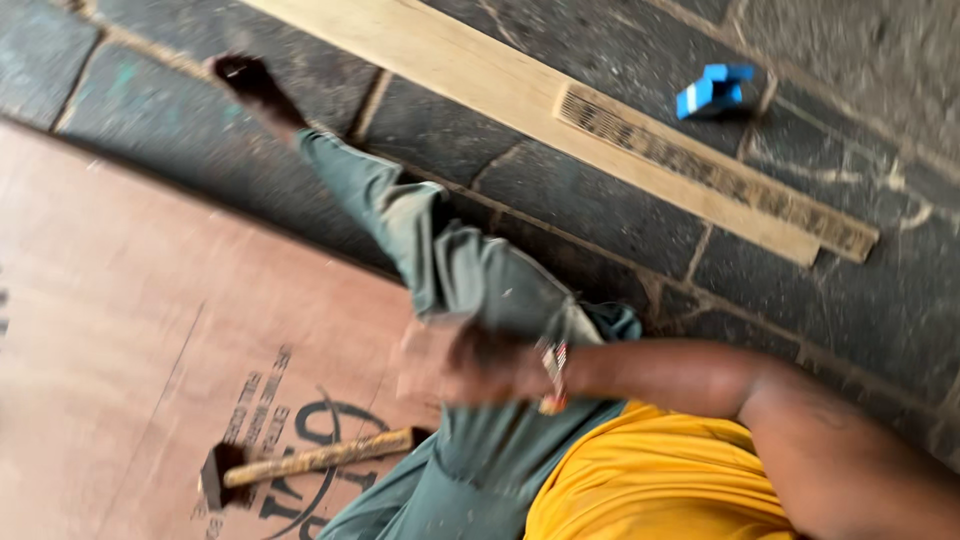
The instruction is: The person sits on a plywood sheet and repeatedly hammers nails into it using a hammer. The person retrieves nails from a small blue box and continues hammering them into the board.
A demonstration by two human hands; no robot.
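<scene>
Right hand (450, 365) is hanging over my own thigh, just above the grey-green trouser leg (450, 260). The forearm is coming in from the right of the view, nearly level, elbow bent and the upper arm dropping away at the lower right. A beaded wristband (553, 375) is showing at the wrist. The hand is smeared with motion blur, so I cannot tell whether the fingers are spread, curled or closed on something.

The hammer (315, 458) is lying flat on the reddish plywood sheet (120, 330), below and to the left of that hand, near it but apart from it. Its long axis is running low-left to high-right. The dark head is sitting at the far left end, and the pale handle end is pointing toward my knee and stopping just beside the trouser cloth. The handle end is the part lying nearest my fingers, and the head is lying away from them.

My left hand is not showing, so the right is the only one near the tool.

My leg is stretching up and left across the sheet's edge, with the foot (245, 75) resting on the dark stone floor (600, 220). Beyond it a pale plank (480, 75) is lying on a diagonal with a wooden rule (715, 170) on top of it. A small blue object (715, 88) is sitting past that, well apart from the hand.
</scene>
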